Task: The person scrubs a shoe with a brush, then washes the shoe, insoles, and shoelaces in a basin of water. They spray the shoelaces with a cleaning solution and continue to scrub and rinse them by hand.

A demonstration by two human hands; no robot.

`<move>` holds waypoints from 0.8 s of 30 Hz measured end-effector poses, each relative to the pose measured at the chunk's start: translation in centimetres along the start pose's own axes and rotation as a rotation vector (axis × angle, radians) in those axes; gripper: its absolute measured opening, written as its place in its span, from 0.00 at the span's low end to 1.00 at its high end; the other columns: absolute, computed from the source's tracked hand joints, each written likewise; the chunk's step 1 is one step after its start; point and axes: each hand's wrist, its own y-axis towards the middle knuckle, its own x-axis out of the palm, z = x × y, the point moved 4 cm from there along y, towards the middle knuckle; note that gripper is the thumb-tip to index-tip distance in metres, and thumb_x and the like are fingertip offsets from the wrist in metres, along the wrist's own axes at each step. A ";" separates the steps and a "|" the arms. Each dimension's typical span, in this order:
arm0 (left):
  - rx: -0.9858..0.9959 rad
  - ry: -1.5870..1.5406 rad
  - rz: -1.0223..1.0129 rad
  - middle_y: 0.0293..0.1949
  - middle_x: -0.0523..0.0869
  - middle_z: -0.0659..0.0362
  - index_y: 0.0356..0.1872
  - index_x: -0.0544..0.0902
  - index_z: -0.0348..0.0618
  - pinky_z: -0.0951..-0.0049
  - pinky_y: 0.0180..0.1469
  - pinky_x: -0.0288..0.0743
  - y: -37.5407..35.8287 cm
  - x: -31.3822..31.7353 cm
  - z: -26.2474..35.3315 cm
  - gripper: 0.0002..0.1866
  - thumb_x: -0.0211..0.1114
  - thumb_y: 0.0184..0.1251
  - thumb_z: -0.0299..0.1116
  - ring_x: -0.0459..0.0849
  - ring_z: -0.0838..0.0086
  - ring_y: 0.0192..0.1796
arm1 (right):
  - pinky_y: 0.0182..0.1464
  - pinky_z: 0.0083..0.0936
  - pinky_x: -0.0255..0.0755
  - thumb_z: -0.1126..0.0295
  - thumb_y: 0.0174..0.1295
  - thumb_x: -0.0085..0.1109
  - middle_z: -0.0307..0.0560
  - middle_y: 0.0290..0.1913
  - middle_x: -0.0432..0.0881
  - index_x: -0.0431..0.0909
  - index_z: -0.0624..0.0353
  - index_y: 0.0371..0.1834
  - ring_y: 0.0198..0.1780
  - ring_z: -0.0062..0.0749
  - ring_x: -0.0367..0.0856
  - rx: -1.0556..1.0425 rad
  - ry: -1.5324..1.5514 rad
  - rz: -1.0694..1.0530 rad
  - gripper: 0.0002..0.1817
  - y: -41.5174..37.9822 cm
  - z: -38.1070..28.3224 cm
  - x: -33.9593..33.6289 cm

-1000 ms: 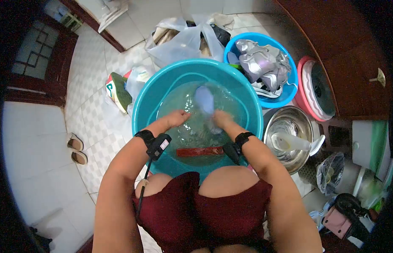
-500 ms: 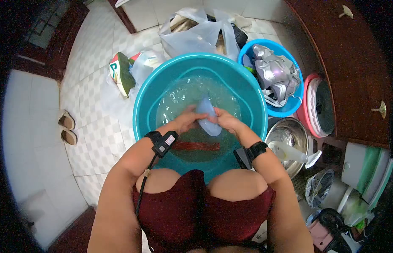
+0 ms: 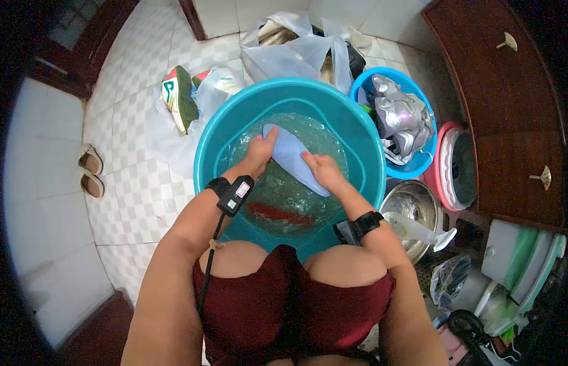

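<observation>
A light blue insole (image 3: 291,157) is held slantwise over the water in a large teal basin (image 3: 201,149). My left hand (image 3: 261,150) grips its upper left edge, thumb on top near the end. Along its right edge, my right hand (image 3: 325,171) pinches it, thumb on top and the other fingers mostly hidden. Beneath my hands a long reddish thing (image 3: 278,214) lies under the rippling water, its outline blurred.
Right of the basin stand a blue tub (image 3: 361,77) with silvery shoes, a metal bowl (image 3: 412,198) with a pump bottle, and a pink basin (image 3: 439,155). Plastic bags (image 3: 290,58) sit behind. Slippers (image 3: 90,171) lie at left, a brown cabinet (image 3: 510,110) stands far right.
Both hands have lifted the insole up from the water and turned its broad face towards me. My left hand has moved up to its far end. The reddish thing's outline has shifted slightly.
</observation>
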 end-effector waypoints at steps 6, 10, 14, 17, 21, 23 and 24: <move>-0.070 -0.167 0.042 0.18 0.76 0.59 0.29 0.78 0.38 0.72 0.15 0.60 2.9 -2.3 -2.7 0.21 0.52 0.64 0.49 0.71 0.72 0.16 | 0.40 0.33 0.69 0.63 0.52 0.62 0.56 0.36 0.79 0.74 0.61 0.43 0.38 0.44 0.79 -0.192 0.122 0.111 0.18 1.7 3.6 0.9; 0.064 0.015 -0.147 0.21 0.76 0.59 0.27 0.76 0.39 0.70 0.19 0.64 6.3 -3.7 -7.4 0.16 0.52 0.64 0.43 0.73 0.72 0.20 | 0.42 0.36 0.70 0.68 0.47 0.64 0.55 0.38 0.79 0.74 0.56 0.43 0.39 0.49 0.77 -0.161 -0.205 0.173 0.19 2.8 6.5 2.6; -0.140 0.066 -0.076 0.25 0.77 0.58 0.31 0.75 0.39 0.67 0.27 0.69 4.3 -2.5 -9.9 0.13 0.53 0.62 0.40 0.75 0.70 0.26 | 0.45 0.39 0.70 0.66 0.49 0.60 0.57 0.39 0.79 0.75 0.54 0.44 0.43 0.52 0.77 0.051 -0.286 -0.030 0.17 2.7 6.8 4.1; -0.331 -0.079 -0.283 0.36 0.78 0.58 0.46 0.72 0.42 0.64 0.35 0.71 0.7 0.0 -9.0 0.18 0.55 0.63 0.45 0.76 0.69 0.34 | 0.45 0.39 0.69 0.66 0.52 0.57 0.57 0.41 0.79 0.74 0.53 0.46 0.43 0.54 0.76 -0.021 -0.190 0.090 0.17 3.7 7.3 4.9; -0.378 -0.439 -0.567 0.47 0.77 0.55 0.54 0.69 0.43 0.57 0.48 0.70 -2.3 3.9 -7.0 0.28 0.57 0.60 0.53 0.76 0.66 0.47 | 0.44 0.42 0.69 0.65 0.57 0.51 0.60 0.41 0.78 0.72 0.57 0.45 0.42 0.58 0.75 -0.270 0.224 0.099 0.14 3.1 5.9 7.4; -0.277 -0.401 -0.333 0.49 0.76 0.52 0.55 0.68 0.40 0.57 0.51 0.69 1.8 4.1 -10.0 0.33 0.59 0.57 0.55 0.75 0.63 0.51 | 0.44 0.42 0.68 0.64 0.60 0.47 0.62 0.41 0.77 0.70 0.59 0.44 0.43 0.58 0.74 -0.214 0.280 0.075 0.13 2.5 3.7 7.2; -0.223 -0.357 -0.239 0.49 0.76 0.51 0.54 0.68 0.38 0.57 0.51 0.69 1.9 4.0 -9.7 0.34 0.60 0.55 0.57 0.75 0.62 0.51 | 0.44 0.41 0.68 0.65 0.62 0.45 0.64 0.41 0.76 0.69 0.60 0.44 0.44 0.56 0.74 -0.133 0.218 0.067 0.12 2.0 2.1 6.4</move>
